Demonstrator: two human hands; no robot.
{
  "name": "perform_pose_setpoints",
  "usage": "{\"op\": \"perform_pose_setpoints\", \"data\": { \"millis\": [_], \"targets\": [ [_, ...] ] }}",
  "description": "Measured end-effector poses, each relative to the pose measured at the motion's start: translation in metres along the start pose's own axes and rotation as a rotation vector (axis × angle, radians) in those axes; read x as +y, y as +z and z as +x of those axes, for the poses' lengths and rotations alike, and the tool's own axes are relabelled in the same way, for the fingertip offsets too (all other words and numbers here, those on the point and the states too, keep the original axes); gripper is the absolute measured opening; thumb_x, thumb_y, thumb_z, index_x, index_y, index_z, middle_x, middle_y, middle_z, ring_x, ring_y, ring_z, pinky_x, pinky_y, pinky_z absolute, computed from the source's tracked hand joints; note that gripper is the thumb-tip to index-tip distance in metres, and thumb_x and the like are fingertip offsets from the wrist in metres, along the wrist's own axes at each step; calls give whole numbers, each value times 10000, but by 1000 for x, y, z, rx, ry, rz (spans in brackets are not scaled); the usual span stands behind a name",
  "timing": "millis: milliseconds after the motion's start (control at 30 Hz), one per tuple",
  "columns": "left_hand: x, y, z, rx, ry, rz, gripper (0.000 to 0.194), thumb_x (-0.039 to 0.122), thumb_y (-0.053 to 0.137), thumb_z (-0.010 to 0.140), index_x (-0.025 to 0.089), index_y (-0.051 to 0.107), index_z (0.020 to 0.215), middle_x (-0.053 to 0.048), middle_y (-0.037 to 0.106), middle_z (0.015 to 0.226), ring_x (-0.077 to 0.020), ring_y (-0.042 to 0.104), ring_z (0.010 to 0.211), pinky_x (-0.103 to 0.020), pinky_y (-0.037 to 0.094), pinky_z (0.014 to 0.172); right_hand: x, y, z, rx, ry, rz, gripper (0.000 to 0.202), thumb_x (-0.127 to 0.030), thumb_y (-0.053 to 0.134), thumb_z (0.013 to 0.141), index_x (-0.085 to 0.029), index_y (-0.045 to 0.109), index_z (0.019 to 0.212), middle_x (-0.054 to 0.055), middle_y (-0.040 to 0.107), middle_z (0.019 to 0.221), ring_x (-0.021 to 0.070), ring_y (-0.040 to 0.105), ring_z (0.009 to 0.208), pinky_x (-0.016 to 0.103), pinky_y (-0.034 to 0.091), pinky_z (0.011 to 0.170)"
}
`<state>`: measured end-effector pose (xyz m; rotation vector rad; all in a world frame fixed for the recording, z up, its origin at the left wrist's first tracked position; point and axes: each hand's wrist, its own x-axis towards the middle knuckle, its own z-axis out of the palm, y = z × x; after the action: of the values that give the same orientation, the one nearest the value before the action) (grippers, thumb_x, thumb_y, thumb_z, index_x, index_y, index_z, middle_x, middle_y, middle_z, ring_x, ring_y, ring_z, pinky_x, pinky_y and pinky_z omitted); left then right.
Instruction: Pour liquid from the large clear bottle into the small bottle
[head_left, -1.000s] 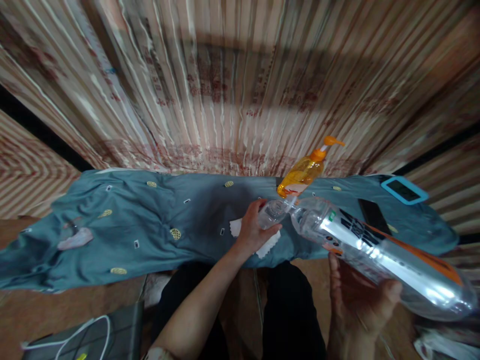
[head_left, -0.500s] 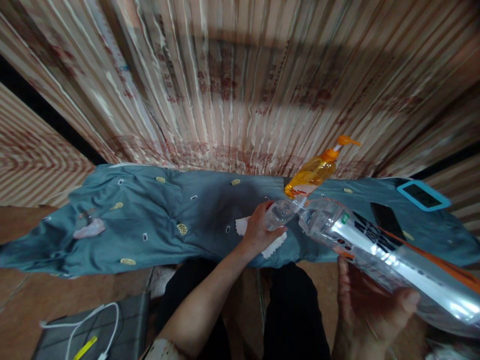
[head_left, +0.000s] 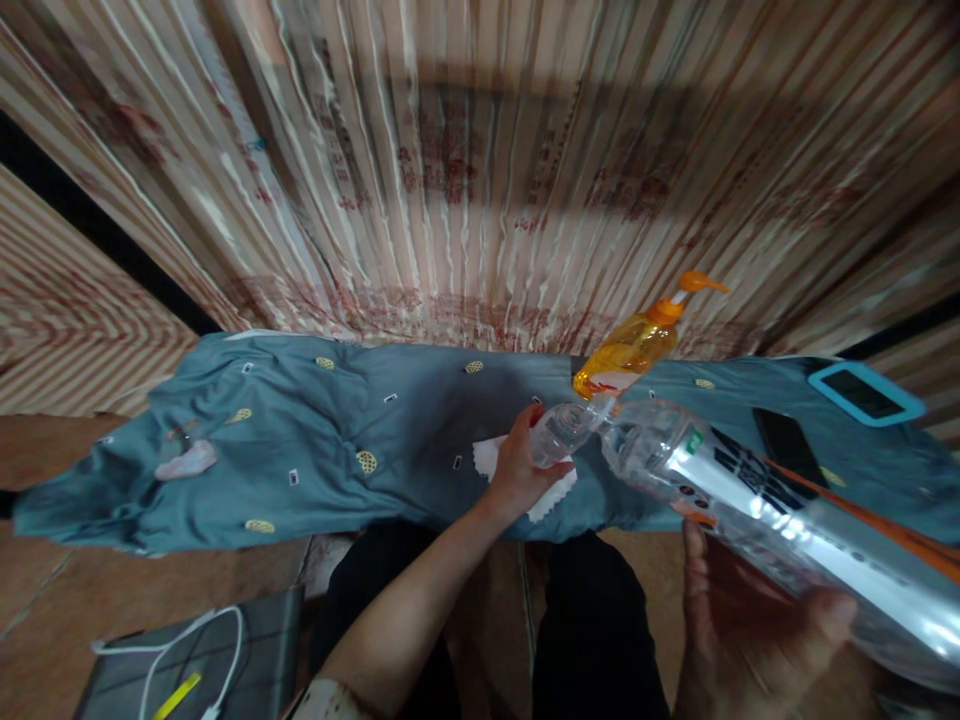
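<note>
My left hand (head_left: 517,472) is closed around a small clear plastic bottle (head_left: 561,432), held tilted above the cloth-covered surface. My right hand (head_left: 757,640) supports a large clear plastic bottle (head_left: 780,515) with a silver and orange label from below. That bottle lies tilted, its neck pointing left and meeting the small bottle's mouth. Whether liquid passes between them I cannot tell. Beneath my left hand is a white scalloped-edged piece of paper or cloth (head_left: 556,497), partly hidden. Just behind the two mouths stands an orange pump bottle (head_left: 630,350) holding yellow-orange liquid.
A teal patterned cloth (head_left: 420,420) covers the narrow surface. On its right are a dark phone (head_left: 789,445) and a blue-framed tablet (head_left: 866,392); a pale pinkish item (head_left: 186,460) lies left. A striped curtain (head_left: 480,180) hangs behind. Below left, a white cable (head_left: 157,650) rests on a grey case.
The whole view has shifted slightly, so things appear a little further right. Both hands keep their hold, and the two bottles stay mouth to mouth.
</note>
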<state>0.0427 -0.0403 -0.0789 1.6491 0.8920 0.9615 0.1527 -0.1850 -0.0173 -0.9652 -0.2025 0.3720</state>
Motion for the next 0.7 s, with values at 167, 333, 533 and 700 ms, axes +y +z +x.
{"op": "perform_pose_setpoints", "data": {
  "millis": [167, 333, 533, 700],
  "targets": [
    [0, 1, 0, -5, -8, 20, 699, 171, 777, 613, 171, 435, 1223, -105, 592, 1207, -257, 568, 1114, -454, 433, 989, 1, -3, 2, 23, 5, -17, 748, -548, 737, 504, -197, 584, 1147, 59, 596, 1195, 211, 574, 1073, 255, 569, 674],
    [-2, 2, -1, -11, -3, 26, 649, 178, 759, 638, 196, 457, 1212, -90, 609, 1181, -252, 585, 1085, -440, 452, 972, 0, 0, 2, 61, 1, -27, 803, -576, 742, 460, -218, 581, 1161, 42, 548, 1272, 225, 556, 1107, 257, 569, 666],
    [-1, 2, -2, -12, -7, 38, 610, 180, 726, 662, 212, 465, 1212, -74, 629, 1137, -240, 602, 1050, -416, 477, 930, 0, 1, 1, -4, -41, -19, 753, -571, 724, 522, -224, 575, 1174, 27, 548, 1271, 214, 549, 1122, 267, 565, 728],
    [1, 2, -1, -20, -10, 29, 601, 158, 718, 653, 213, 471, 1198, -56, 639, 1123, -228, 614, 1023, -394, 486, 914, 1, 0, 2, -12, -44, -24, 835, -580, 744, 487, -234, 547, 1221, 24, 541, 1284, 227, 539, 1138, 275, 572, 703]
  ]
}}
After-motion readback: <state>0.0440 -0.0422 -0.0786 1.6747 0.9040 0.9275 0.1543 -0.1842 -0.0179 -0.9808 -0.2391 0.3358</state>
